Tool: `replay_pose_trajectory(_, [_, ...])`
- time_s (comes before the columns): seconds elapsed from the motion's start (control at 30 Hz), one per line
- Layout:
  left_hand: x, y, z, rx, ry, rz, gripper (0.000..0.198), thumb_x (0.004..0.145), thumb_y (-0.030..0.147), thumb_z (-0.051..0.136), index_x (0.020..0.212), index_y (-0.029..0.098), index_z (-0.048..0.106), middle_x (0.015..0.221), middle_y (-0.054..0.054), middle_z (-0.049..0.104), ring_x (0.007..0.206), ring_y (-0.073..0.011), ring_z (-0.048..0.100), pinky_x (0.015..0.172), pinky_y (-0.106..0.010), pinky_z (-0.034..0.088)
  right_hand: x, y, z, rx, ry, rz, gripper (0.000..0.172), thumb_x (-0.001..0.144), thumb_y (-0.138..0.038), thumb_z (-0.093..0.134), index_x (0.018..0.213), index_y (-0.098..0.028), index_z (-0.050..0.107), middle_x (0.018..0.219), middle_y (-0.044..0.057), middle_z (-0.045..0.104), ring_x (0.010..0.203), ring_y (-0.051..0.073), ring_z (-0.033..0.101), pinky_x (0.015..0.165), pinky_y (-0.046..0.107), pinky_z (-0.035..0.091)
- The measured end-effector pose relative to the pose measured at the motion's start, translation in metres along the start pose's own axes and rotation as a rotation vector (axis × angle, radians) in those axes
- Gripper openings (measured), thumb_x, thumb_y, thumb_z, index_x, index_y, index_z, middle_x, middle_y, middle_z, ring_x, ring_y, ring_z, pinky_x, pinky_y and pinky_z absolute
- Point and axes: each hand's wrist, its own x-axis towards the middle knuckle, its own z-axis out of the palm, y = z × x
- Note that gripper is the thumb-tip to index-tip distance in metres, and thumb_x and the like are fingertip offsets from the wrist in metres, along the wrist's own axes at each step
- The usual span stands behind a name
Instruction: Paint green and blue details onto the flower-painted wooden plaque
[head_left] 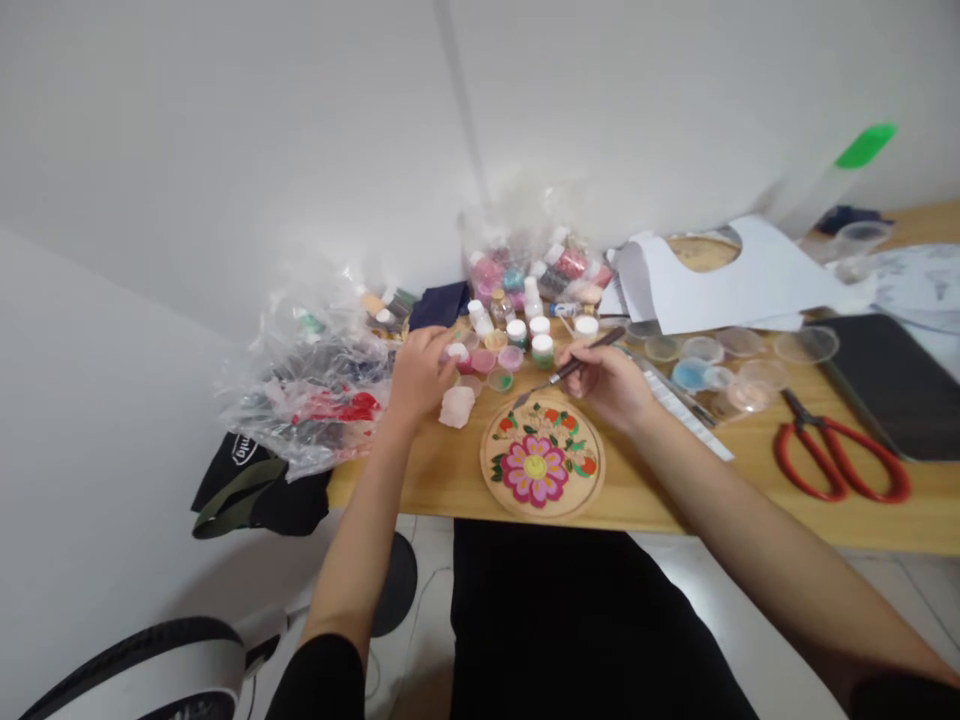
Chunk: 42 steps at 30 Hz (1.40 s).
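A round wooden board (544,495) lies at the table's front edge, bearing a pink flower with a yellow centre, orange fruits and green leaves. My right hand (604,380) is closed on the dark handle of a small palette knife (555,378); its metal blade points down-left over the board's upper edge. Behind and left of the board, my left hand (422,372) has its fingers curled at a small white-capped jar of pink (460,356), seemingly gripping it. A crumpled pale tissue (457,407) sits below that hand. Small cups of pink (511,358) and green (501,380) stand between my hands.
Several white-capped jars (542,350) stand behind the cups, with a bag of coloured bottles (570,262) against the wall. Crinkled plastic bags (315,375) cover the left end. To the right are clear cups (690,374), red-handled pliers or scissors (840,455), a dark tablet (896,385) and white paper (742,290).
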Motion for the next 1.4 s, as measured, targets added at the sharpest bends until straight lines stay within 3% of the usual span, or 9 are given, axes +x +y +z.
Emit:
replay_pose_trajectory(0.23, [0.011,0.002,0.006,0.015,-0.098,-0.076,0.034,0.091,0.031,0.06,0.116,0.013,0.075,0.133,-0.018,0.065,0.125,-0.0342,0.059,0.112,-0.054,0.046,0.005,0.0,0.0,0.028,-0.012,-0.042,0.014,0.066,-0.029,0.07,0.062,-0.017,0.069,0.044,-0.002,0.056,0.04,0.009,0.045,0.04,0.022,0.035])
replay_pose_trajectory(0.67, [0.009,0.017,0.006,0.052,-0.13,-0.221,0.028,0.089,0.027,0.06,0.111,0.017,0.075,0.135,-0.017,0.063,0.13,-0.0351,0.056,0.114,-0.053,0.042,0.005,0.002,0.006,0.012,-0.005,-0.078,0.015,0.062,-0.031,0.067,0.06,-0.016,0.068,0.043,-0.003,0.052,0.039,0.007,0.044,0.039,0.02,0.033])
replay_pose_trajectory(0.87, [0.01,0.022,-0.005,0.054,-0.139,-0.249,0.028,0.089,0.026,0.061,0.112,0.017,0.074,0.141,-0.018,0.06,0.137,-0.037,0.053,0.118,-0.056,0.039,0.006,0.006,0.003,-0.006,-0.007,-0.077,0.014,0.065,-0.03,0.067,0.062,-0.016,0.066,0.048,-0.002,0.057,0.04,0.007,0.045,0.039,0.019,0.033])
replay_pose_trajectory(1.13, [0.011,0.018,-0.021,0.063,-0.098,-0.274,0.023,0.09,0.026,0.062,0.108,0.019,0.074,0.143,-0.017,0.06,0.14,-0.037,0.052,0.12,-0.057,0.037,0.006,0.005,0.002,-0.015,-0.027,-0.093,0.015,0.068,-0.03,0.069,0.063,-0.016,0.068,0.045,-0.003,0.054,0.039,0.006,0.045,0.041,0.019,0.033])
replay_pose_trajectory(1.4, [0.018,0.024,-0.021,0.108,-0.219,-0.271,0.025,0.09,0.026,0.065,0.112,0.019,0.076,0.149,-0.018,0.058,0.143,-0.0371,0.051,0.122,-0.057,0.037,0.006,0.005,0.001,-0.015,-0.019,-0.077,0.015,0.068,-0.031,0.069,0.063,-0.016,0.067,0.045,-0.003,0.053,0.041,0.007,0.046,0.042,0.02,0.034])
